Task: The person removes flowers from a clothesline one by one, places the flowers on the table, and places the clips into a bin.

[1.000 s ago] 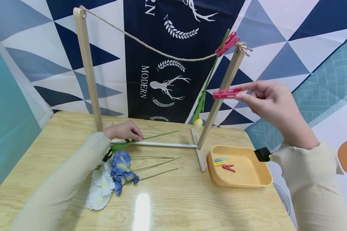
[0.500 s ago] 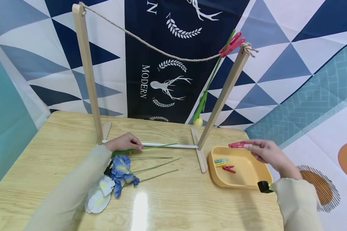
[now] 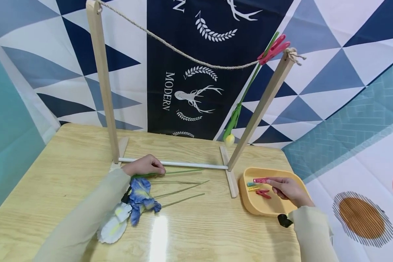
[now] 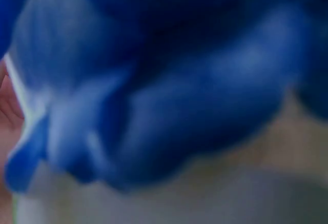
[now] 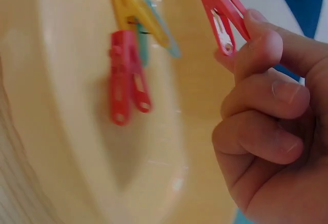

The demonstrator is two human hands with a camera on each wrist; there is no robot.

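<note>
My right hand (image 3: 289, 190) pinches a pink clothespin (image 3: 260, 180) between thumb and fingertips, over the yellow basin (image 3: 275, 211). In the right wrist view the held pin hangs above a red clothespin (image 5: 123, 80), a yellow one (image 5: 137, 11) and a blue one below. On the table my left hand (image 3: 145, 165) pinches a green flower stem (image 3: 183, 171); its bloom is hidden by hand and sleeve. Close to that wrist lie a blue iris (image 3: 141, 194) and a white flower (image 3: 114, 225). Blurred blue petals (image 4: 169, 106) fill the left wrist view.
A wooden frame, with a left post (image 3: 103, 83), a right post (image 3: 262, 109) and a white bar (image 3: 190, 164), stands on the table. From its sagging rope (image 3: 196, 62) a yellow tulip (image 3: 230, 139) hangs upside down, clipped by a pink clothespin (image 3: 273, 50).
My right hand has come down from beside the right post into the basin area, still holding the pink clothespin. My left hand has shifted slightly down, keeping the stem.
</note>
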